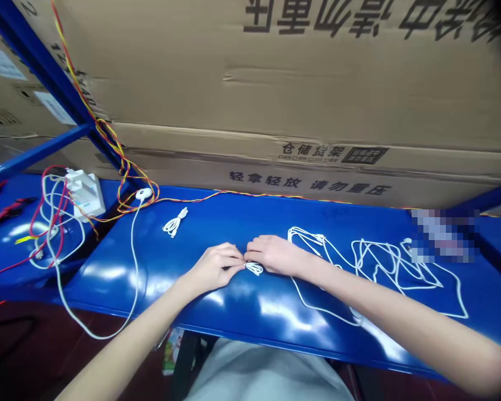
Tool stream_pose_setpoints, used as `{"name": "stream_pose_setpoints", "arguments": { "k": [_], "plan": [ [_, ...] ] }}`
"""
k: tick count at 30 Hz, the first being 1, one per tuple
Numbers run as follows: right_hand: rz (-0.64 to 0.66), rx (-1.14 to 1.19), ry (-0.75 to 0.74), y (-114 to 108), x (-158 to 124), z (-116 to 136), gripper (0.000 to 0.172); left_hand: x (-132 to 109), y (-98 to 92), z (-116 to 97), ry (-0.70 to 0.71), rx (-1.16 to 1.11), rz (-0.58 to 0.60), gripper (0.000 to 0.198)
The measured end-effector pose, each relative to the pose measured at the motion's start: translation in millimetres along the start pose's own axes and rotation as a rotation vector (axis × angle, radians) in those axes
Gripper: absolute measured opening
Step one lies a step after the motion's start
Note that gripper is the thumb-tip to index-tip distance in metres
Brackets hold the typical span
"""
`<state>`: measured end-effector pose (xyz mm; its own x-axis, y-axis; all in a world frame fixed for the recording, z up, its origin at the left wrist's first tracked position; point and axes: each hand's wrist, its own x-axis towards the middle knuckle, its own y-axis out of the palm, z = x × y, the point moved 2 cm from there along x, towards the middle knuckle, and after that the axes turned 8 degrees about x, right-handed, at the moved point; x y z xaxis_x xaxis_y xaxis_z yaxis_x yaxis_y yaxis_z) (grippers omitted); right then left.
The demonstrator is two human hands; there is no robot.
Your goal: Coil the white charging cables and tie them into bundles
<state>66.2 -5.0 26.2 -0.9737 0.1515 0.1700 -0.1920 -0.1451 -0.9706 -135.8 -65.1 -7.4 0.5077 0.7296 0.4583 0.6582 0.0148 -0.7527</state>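
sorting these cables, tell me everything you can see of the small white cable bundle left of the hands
The small white cable bundle is a thin, rubbery-looking white cable folded into narrow loops, gathered near the middle, with a short end sticking out at the lower left. It lies flat on the glossy blue shelf, touching only that. No connector can be made out.

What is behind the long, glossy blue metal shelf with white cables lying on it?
Large brown cardboard cartons printed with black Chinese characters stand behind the blue metal shelf. Whatever lies behind those cartons is hidden by them.
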Motion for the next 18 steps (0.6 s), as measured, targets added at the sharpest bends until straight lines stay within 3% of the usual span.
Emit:
{"name": "stream_pose_setpoints", "arguments": {
  "k": [4, 9, 11, 14, 18],
  "plan": [
    [-0.127, 0.405, 0.314, 3, -2, 5, 0.02, -1, 3.2, -1, -0.049, -0.002, -0.019, 0.015],
    [-0.285, 0.748, 0.494, 9, -4, 9, 0.018, 2, 4.3, -2, -0.151, 0.076, -0.028, 0.012],
    [-0.336, 0.83, 0.53, 11, -5, 11, 0.028, 3, 4.3, -3, -0.194, 0.119, -0.024, 0.011],
    [-0.4, 0.801, 0.565, 14, -8, 18, 0.043, 6, 4.3, -6, -0.278, 0.115, -0.01, 0.013],
    [-0.556, 0.511, 0.578, 23, -12, 33, 0.035, 8, 3.8, -10, -0.412, 0.097, 0.014, 0.017]
  ]
}}
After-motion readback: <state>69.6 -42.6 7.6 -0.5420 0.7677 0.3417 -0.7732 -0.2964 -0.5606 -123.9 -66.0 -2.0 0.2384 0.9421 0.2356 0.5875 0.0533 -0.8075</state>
